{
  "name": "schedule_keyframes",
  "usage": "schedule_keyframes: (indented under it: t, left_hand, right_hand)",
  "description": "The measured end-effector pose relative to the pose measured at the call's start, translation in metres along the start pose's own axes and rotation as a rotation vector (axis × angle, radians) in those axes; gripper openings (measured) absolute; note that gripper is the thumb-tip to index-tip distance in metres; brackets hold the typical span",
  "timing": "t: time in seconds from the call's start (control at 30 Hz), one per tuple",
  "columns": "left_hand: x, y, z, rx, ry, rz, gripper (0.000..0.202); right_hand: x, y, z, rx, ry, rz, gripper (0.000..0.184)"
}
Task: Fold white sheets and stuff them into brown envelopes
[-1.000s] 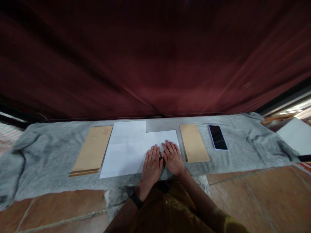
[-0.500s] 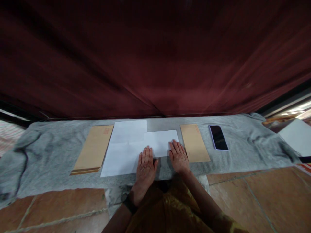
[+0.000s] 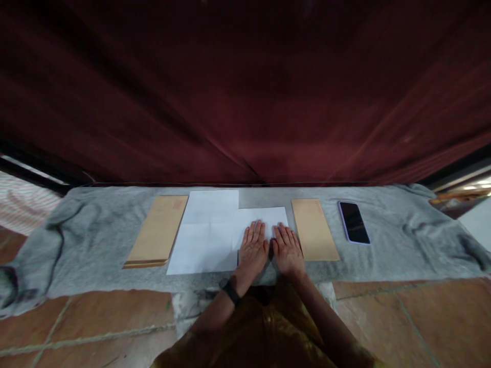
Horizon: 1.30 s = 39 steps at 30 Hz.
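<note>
My left hand (image 3: 253, 248) lies flat, fingers stretched out, on a folded white sheet of paper (image 3: 241, 219). Beside it, my right hand (image 3: 287, 249) also rests flat on the right part of that sheet, palm down. Neither hand grips anything. The folded sheet overlaps the right side of larger white paper (image 3: 205, 240), which shows faint crease lines. Just right of my right hand is a single brown envelope (image 3: 315, 230). Further left lies a stack of brown envelopes (image 3: 158, 230) with faint red print at the top.
A phone with a purple case (image 3: 353, 223) lies dark-screened at the right. Grey cloth (image 3: 103, 230) covers the narrow surface, wrinkled at both ends. A dark red curtain (image 3: 245, 102) hangs behind it. Brown floor tiles (image 3: 383, 322) show in front.
My left hand has slid right across the folded paper, closer to my right hand. My right hand stays near the sheet's right end. The whole view has shifted slightly.
</note>
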<state>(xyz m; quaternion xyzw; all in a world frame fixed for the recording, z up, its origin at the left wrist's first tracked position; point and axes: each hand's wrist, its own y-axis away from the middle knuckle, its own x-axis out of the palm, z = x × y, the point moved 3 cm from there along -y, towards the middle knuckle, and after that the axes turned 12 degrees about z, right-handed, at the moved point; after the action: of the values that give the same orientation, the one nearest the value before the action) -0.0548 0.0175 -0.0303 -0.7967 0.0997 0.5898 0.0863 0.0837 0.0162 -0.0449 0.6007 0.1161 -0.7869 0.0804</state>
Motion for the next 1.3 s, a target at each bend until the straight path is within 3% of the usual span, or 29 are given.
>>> schedule_keyframes:
  t: [0.23, 0.43, 0.6, 0.77, 0.93, 1.1, 1.3]
  left_hand:
    - [0.002, -0.016, 0.005, -0.008, -0.033, -0.003, 0.056]
    - [0.001, -0.011, 0.021, -0.063, -0.025, -0.06, 0.06]
    - [-0.011, 0.002, 0.036, -0.13, 0.024, -0.142, 0.064]
    - [-0.019, 0.025, 0.061, -0.208, 0.308, -0.229, 0.062]
    - [-0.009, 0.036, 0.081, -0.299, 0.675, -0.238, 0.055]
    - [-0.005, 0.032, 0.085, -0.358, 0.83, -0.263, 0.048]
    - [-0.023, 0.033, 0.083, -0.435, 1.084, -0.31, 0.058]
  right_hand:
    - [-0.001, 0.001, 0.0, -0.021, -0.001, -0.028, 0.05]
    - [0.0, 0.001, -0.001, -0.018, -0.008, -0.01, 0.052]
    - [0.0, 0.001, -0.003, -0.021, -0.024, -0.007, 0.052]
    - [0.001, 0.002, -0.006, 0.018, -0.089, -0.069, 0.058]
    - [0.004, 0.004, -0.006, 0.077, -0.089, -0.098, 0.058]
    - [0.005, 0.004, -0.004, 0.046, -0.07, -0.101, 0.056]
    - [0.002, 0.004, -0.006, 0.031, -0.099, -0.105, 0.056]
